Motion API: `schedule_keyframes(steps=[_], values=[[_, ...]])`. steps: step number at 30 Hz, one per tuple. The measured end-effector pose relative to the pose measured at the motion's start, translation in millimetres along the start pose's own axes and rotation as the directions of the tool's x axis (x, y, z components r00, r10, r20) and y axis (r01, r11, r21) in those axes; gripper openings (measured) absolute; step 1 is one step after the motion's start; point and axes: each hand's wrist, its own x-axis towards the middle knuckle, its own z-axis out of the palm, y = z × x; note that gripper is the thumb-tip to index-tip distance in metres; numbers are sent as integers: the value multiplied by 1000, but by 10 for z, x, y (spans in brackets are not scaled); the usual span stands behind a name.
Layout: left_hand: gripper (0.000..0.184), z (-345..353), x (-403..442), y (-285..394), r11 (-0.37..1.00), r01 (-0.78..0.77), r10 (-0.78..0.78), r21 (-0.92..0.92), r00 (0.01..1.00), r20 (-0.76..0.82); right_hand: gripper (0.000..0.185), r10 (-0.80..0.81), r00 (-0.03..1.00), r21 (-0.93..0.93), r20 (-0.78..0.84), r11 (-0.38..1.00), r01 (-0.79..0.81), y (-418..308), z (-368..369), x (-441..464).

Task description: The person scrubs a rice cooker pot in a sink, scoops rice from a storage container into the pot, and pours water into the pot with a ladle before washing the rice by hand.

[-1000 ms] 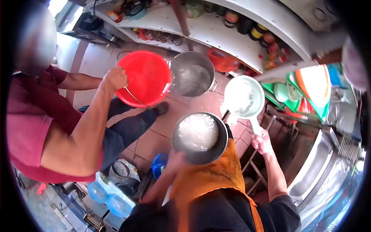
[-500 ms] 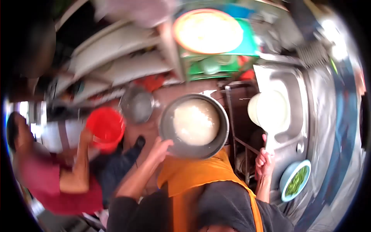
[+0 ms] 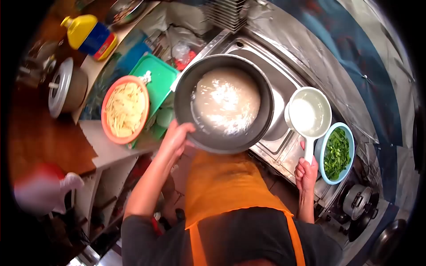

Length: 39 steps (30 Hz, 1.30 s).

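Note:
My left hand (image 3: 178,138) is closed on the near left rim of a deep grey pot (image 3: 185,99). Cloudy whitish liquid (image 3: 227,99) covers its bottom; whether grains lie beneath cannot be made out. The pot is in front of my orange apron (image 3: 226,181), partly covering the sink (image 3: 284,99). My right hand (image 3: 306,174) wraps around the handle of a white dipper (image 3: 323,104), which is upright over the sink's right side. Something pale and shiny shows inside it. Close beside this hand is a light blue bowl (image 3: 322,166) of chopped greens (image 3: 337,153).
An orange basin (image 3: 104,108) of pale cut strips rests by a green rack (image 3: 162,75) at left. Farther left are a yellow-capped jug (image 3: 91,37) and a lidded pot (image 3: 66,86). A dish rack (image 3: 226,15) stands behind the sink, a black lidded pot (image 3: 357,201) at lower right.
My view has turned toward the sink, and the pot has come over its edge. The person with the red bucket is out of view. Both hands keep their holds.

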Motion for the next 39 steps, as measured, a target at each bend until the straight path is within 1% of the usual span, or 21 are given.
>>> schedule_keyframes(steps=[3,5,6,7,10,13,16,19,20,22,23,24,25,27,28,30,33,34,35,36,39], values=[[36,296,549,110,1000,-9,7,30,997,76,50,-20,996,19,-88,1000,22,12,8,87],[36,512,1135,97,995,-24,5,102,983,183,50,-33,988,19,-152,999,37,23,74,154],[38,692,1250,210,983,-19,-13,185,986,169,50,-34,981,20,-193,999,38,43,119,157],[43,690,1739,-21,977,-21,-19,210,983,185,50,-26,972,-4,-232,1000,25,68,172,155],[59,1011,2253,-63,953,-54,-19,297,971,239,50,-38,943,-64,-330,998,18,80,432,286],[58,1096,2716,-238,948,80,-169,309,948,271,47,-32,920,-79,-391,997,2,179,645,456],[65,1107,3028,-389,882,289,-397,373,882,256,42,-39,899,-143,-437,989,-26,297,858,650],[59,1146,2988,-438,872,280,-396,401,886,240,34,-17,874,-240,-485,964,-115,339,1037,773],[66,1064,3081,-543,857,268,-411,439,871,270,29,-49,882,-305,-468,946,-109,436,998,807],[72,971,3198,-593,742,-84,-160,666,941,298,28,-106,887,-397,-449,913,-91,515,994,869],[78,946,3189,-665,449,-317,50,835,942,331,27,-135,889,-443,-438,893,-83,546,995,883],[86,1069,2998,-472,52,-374,258,926,901,349,30,-189,884,-505,-428,861,-61,579,1000,900],[79,1201,2834,-208,-26,-512,390,858,785,481,31,-228,874,-546,-429,837,-49,621,997,914],[60,1434,2776,24,-106,-735,333,670,608,720,32,-305,849,-626,-431,779,-37,686,1004,906],[54,1513,2862,-78,-123,-736,156,666,648,745,36,-249,865,-692,-436,707,-146,569,1052,883],[43,1706,3138,-480,-163,-757,-205,633,653,729,39,-402,850,-817,-340,574,-55,534,1092,921],[34,1870,3430,-948,-72,-813,-187,577,580,793,55,-492,847,-937,-202,349,-21,499,1103,882],[32,1987,3407,-892,-138,-821,-252,555,571,782,57,-506,843,-952,-182,304,-22,496,1117,888],[30,1803,3892,-1429,-250,-954,-121,166,201,972,58,-517,842,-966,-155,260,-18,503,1123,902],[30,1880,3881,-1418,-219,-937,-220,273,320,922,59,-545,829,-981,-127,193,-23,608,1096,932],[29,2140,3772,-1314,-236,-867,-308,439,495,812,63,-475,856,-978,-205,58,-202,575,1153,991]])
